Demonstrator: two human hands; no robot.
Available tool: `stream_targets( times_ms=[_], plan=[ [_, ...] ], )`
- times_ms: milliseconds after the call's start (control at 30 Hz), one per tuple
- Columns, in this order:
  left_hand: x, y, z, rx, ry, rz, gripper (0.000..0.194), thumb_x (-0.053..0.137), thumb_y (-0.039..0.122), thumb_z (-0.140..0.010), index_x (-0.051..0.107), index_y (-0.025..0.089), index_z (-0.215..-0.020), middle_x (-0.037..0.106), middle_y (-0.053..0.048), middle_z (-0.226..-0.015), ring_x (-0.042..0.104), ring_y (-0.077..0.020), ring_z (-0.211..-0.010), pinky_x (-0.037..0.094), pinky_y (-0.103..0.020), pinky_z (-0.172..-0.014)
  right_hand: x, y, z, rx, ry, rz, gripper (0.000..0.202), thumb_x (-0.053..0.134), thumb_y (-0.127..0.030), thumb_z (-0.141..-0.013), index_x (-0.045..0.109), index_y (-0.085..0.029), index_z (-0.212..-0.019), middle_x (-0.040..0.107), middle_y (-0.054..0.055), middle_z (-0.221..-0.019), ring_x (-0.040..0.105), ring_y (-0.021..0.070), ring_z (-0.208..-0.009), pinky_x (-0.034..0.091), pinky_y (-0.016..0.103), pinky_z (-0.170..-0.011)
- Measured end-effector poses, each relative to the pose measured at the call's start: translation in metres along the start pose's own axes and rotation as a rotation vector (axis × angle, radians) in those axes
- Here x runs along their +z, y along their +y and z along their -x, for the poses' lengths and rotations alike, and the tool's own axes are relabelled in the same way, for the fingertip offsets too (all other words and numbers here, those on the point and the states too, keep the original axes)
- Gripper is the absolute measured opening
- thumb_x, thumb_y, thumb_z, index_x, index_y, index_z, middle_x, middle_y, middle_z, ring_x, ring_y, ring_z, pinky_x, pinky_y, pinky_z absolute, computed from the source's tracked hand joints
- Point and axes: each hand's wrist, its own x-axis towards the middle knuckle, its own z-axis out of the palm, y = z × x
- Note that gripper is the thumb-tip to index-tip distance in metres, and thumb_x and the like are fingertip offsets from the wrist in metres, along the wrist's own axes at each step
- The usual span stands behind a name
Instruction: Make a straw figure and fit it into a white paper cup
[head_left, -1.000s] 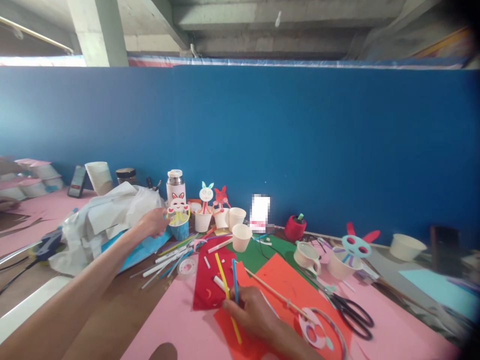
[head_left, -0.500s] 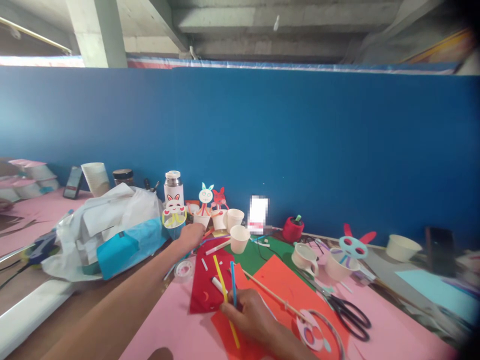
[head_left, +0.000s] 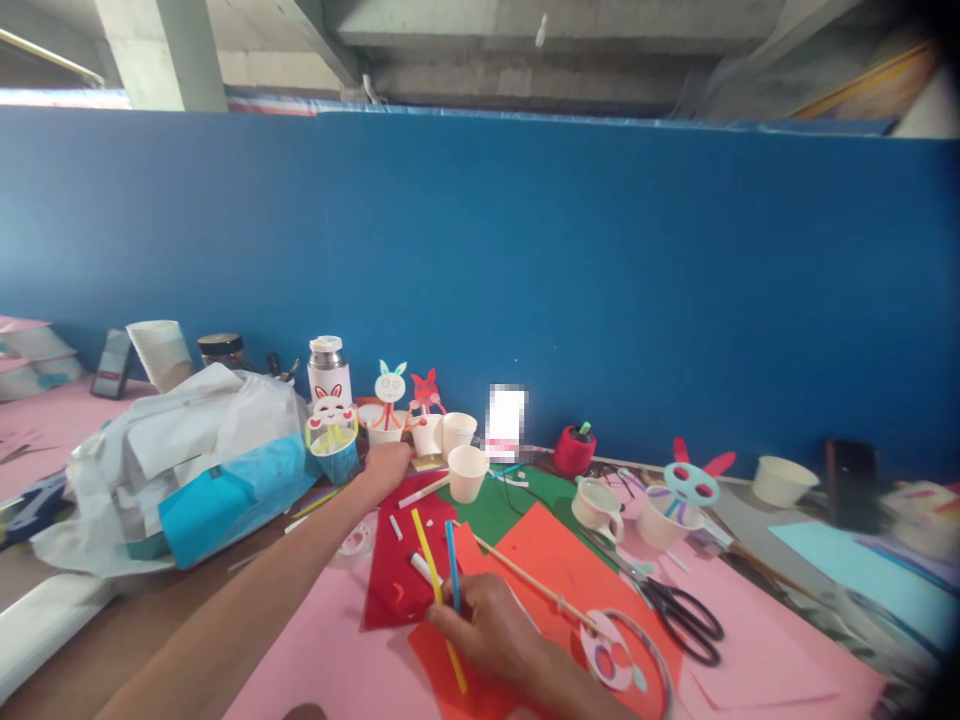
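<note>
Where left hand [head_left: 388,466] blocks, cup [head_left: 384,437] apparently behind

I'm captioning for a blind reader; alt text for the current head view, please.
Right hand holds a yellow strip and a blue stick above orange paper; left hand is beside a paper cup holding a rabbit-eared cutout. Black-handled scissors lie at right; blue partition behind.

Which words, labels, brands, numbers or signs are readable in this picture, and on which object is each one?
None can be read.
Dark phone at far left: screen details too small.
Bright screen by the blue wall: pixelated, nothing legible.
Capped bottle: no readable label.
</note>
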Motion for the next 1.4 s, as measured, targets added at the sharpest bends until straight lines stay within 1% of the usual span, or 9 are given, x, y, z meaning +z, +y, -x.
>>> stream_targets(
  times_ms=[100,300,433,600,667,833,967,1200,1400],
  plan=[
    [-0.006,-0.002,0.004,-0.022,0.007,0.025,0.032,0.050,0.030,-0.084,0.052,0.015,-0.112,0.055,-0.009,-0.111,0.056,-0.0194,-0.095,0.048,-0.040,-0.079,0.001,0.001,0.000,0.004,-0.010,-0.003,0.030,0.048,-0.034,-0.080,0.052,-0.015,-0.058,0.038,-0.005,-0.051,0.034,0.0064,-0.048,0.023,0.018,-0.046],
    [-0.028,-0.018,0.026,-0.070,0.049,0.097,0.021,0.046,0.022,-0.080,0.063,0.011,-0.084,0.065,-0.017,-0.092,0.060,-0.0280,-0.091,0.044,-0.036,-0.074,0.002,0.003,0.000,-0.009,-0.003,0.018,0.032,0.047,-0.035,-0.081,0.052,-0.014,-0.057,0.036,-0.005,-0.051,0.032,0.0065,-0.049,0.022,0.018,-0.046],
    [-0.038,-0.042,0.056,-0.067,0.070,0.176,0.022,0.044,0.026,-0.076,0.063,0.016,-0.072,0.067,-0.011,-0.084,0.061,-0.0224,-0.079,0.042,-0.028,-0.064,0.003,0.001,0.001,-0.015,-0.006,0.013,0.031,0.046,-0.035,-0.081,0.052,-0.014,-0.058,0.037,-0.005,-0.051,0.033,0.0064,-0.049,0.021,0.018,-0.046],
    [-0.025,-0.064,0.091,-0.044,0.108,0.314,0.028,0.036,0.028,-0.078,0.060,0.017,-0.068,0.063,-0.001,-0.066,0.058,-0.0142,-0.064,0.037,-0.021,-0.053,0.002,-0.003,0.002,0.001,-0.018,0.019,0.028,0.047,-0.034,-0.081,0.055,-0.015,-0.061,0.043,-0.005,-0.053,0.037,0.0065,-0.050,0.023,0.017,-0.045],
    [-0.015,-0.066,0.099,0.009,0.152,0.506,0.029,0.039,0.033,-0.077,0.058,0.016,-0.063,0.059,0.001,-0.059,0.054,-0.0135,-0.059,0.036,-0.020,-0.050,0.002,-0.005,0.003,-0.011,-0.011,0.075,0.028,0.047,-0.034,-0.081,0.056,-0.015,-0.061,0.046,-0.004,-0.054,0.038,0.0068,-0.050,0.024,0.018,-0.046],
    [0.001,-0.058,0.102,-0.019,0.141,0.859,0.023,0.044,0.034,-0.071,0.059,0.016,-0.068,0.053,0.003,-0.053,0.047,-0.0104,-0.048,0.034,-0.019,-0.044,0.005,-0.012,0.007,-0.086,0.030,0.247,0.028,0.049,-0.036,-0.080,0.057,-0.017,-0.062,0.052,-0.002,-0.055,0.040,0.0080,-0.049,0.022,0.021,-0.048],
    [0.005,-0.053,0.100,-0.060,0.115,0.986,0.024,0.044,0.034,-0.068,0.059,0.016,-0.073,0.048,0.005,-0.050,0.042,-0.0086,-0.042,0.035,-0.019,-0.041,0.007,-0.013,0.010,-0.073,0.041,0.279,0.032,0.046,-0.040,-0.082,0.058,-0.017,-0.063,0.054,-0.001,-0.055,0.041,0.0089,-0.049,0.022,0.022,-0.048],
    [0.010,-0.061,0.096,-0.082,0.131,1.052,0.030,0.043,0.035,-0.069,0.059,0.016,-0.085,0.052,0.004,-0.056,0.043,-0.0088,-0.041,0.035,-0.020,-0.040,-0.003,-0.017,0.004,0.019,0.171,-0.011,0.024,0.042,-0.032,-0.085,0.056,-0.016,-0.073,0.049,-0.004,-0.059,0.042,0.0075,-0.053,0.028,0.018,-0.051],
    [0.004,-0.067,0.095,-0.020,0.182,0.856,0.026,0.043,0.033,-0.071,0.059,0.018,-0.085,0.062,0.001,-0.066,0.058,-0.0159,-0.058,0.044,-0.023,-0.051,-0.002,-0.028,0.010,0.027,0.078,0.061,0.030,0.044,-0.039,-0.084,0.060,-0.016,-0.073,0.051,-0.003,-0.058,0.042,0.0076,-0.051,0.026,0.019,-0.046]
  ],
)
